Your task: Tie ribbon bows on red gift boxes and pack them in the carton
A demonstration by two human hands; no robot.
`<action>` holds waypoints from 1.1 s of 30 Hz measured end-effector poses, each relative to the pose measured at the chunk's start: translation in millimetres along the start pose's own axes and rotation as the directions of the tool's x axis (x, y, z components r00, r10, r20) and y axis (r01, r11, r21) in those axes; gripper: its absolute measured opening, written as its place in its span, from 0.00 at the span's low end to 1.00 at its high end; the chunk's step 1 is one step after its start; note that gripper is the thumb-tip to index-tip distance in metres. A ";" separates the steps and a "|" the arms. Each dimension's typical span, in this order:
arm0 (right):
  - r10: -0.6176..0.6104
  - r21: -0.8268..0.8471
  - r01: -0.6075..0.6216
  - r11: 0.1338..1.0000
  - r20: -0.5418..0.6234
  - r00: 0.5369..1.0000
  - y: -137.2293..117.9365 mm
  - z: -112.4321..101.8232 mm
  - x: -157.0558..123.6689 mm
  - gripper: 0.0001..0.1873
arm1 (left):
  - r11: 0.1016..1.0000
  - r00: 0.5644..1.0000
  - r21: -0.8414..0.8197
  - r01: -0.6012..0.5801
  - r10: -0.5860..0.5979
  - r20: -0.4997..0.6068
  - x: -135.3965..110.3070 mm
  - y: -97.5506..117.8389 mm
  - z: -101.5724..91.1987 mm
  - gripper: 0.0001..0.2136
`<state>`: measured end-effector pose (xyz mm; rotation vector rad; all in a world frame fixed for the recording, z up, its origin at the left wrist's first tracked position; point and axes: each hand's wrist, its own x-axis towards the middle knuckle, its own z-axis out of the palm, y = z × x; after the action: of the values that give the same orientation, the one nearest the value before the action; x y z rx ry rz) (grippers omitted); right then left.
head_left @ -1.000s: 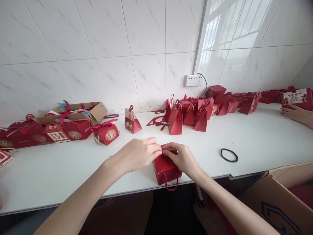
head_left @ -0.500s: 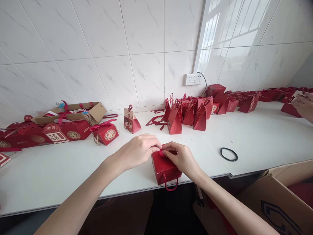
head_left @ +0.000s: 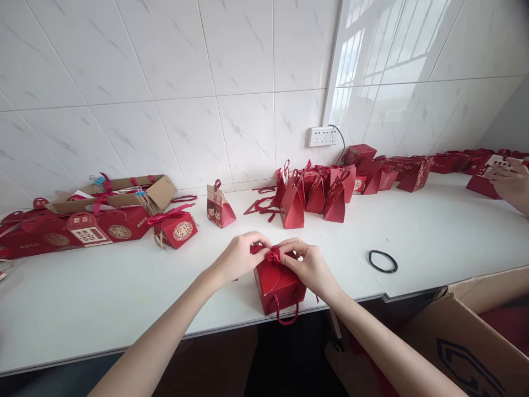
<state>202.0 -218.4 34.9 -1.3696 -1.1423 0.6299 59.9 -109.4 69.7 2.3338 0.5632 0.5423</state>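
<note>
A red gift box (head_left: 278, 284) sits at the front edge of the white table, its twisted cord handle (head_left: 286, 318) hanging over the edge. On its top lies a red ribbon bow (head_left: 273, 255). My left hand (head_left: 243, 255) pinches the bow's left side between thumb and fingers. From the other side my right hand (head_left: 305, 262) pinches the bow's right side, its thumb near the knot. The fingers partly cover the ribbon. Behind the hands stands a small triangular box (head_left: 220, 206) with cartoon figures.
Several red boxes (head_left: 292, 204) and loose ribbons (head_left: 262, 206) line the wall. More boxes (head_left: 111, 223) and an open cardboard tray (head_left: 159, 194) stand left. A black band (head_left: 383, 261) lies right; a large carton (head_left: 463, 336) is below. Another person's hand (head_left: 512, 179) holds a red box at far right.
A ribbon bow with loops now shows between my fingers, where only a small bit of ribbon showed before. My left hand has shifted slightly down. The view has shifted a little.
</note>
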 end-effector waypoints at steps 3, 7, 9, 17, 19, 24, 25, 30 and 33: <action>0.018 0.006 -0.018 1.000 -0.032 0.999 1.9 0.2 0.8 0.09 | 0.998 1.000 -0.056 0.001 0.000 0.010 -10.4 -0.8 6.8 0.06; 0.009 -0.041 -0.012 0.999 -0.070 0.998 2.2 4.3 -0.3 0.08 | 0.997 1.000 -0.070 -0.023 0.023 0.001 -17.6 4.9 14.8 0.06; -0.005 -0.070 0.000 0.998 -0.077 0.997 2.0 5.4 -0.9 0.08 | 0.995 1.000 -0.098 0.009 -0.011 -0.019 -17.5 6.3 17.7 0.10; -0.011 -0.146 0.028 0.989 0.119 0.993 -5.6 -10.6 7.6 0.08 | 0.920 0.990 -0.365 0.140 -0.133 0.045 -12.8 -3.4 21.4 0.15; -0.029 -0.159 0.053 0.986 0.152 0.988 -6.6 -12.4 10.5 0.08 | 0.892 0.986 -0.420 0.169 -0.155 0.067 -12.4 -4.1 22.4 0.14; -0.215 -0.264 0.211 0.941 0.015 0.977 -2.5 -11.0 5.9 0.03 | 0.833 0.978 -0.516 0.201 -0.198 0.062 -13.3 -2.2 23.7 0.14; -0.266 -0.302 0.255 0.919 0.005 0.964 -1.9 -11.4 2.8 0.03 | 0.829 0.977 -0.519 0.206 -0.205 0.060 -13.8 -1.6 23.7 0.13; -0.389 -0.495 0.402 0.770 0.136 0.911 -2.5 -17.7 -11.4 0.03 | 0.831 0.977 -0.517 0.204 -0.205 0.056 -16.1 0.4 22.9 0.14; -0.453 -0.569 0.447 0.690 0.142 0.880 -2.1 -18.5 -12.3 0.04 | 0.834 0.980 -0.517 0.195 -0.190 0.063 -16.9 0.8 22.3 0.14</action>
<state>213.3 -237.5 36.9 -1.5043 -1.6865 -0.1216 57.7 -130.1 51.0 1.7393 0.5579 0.5132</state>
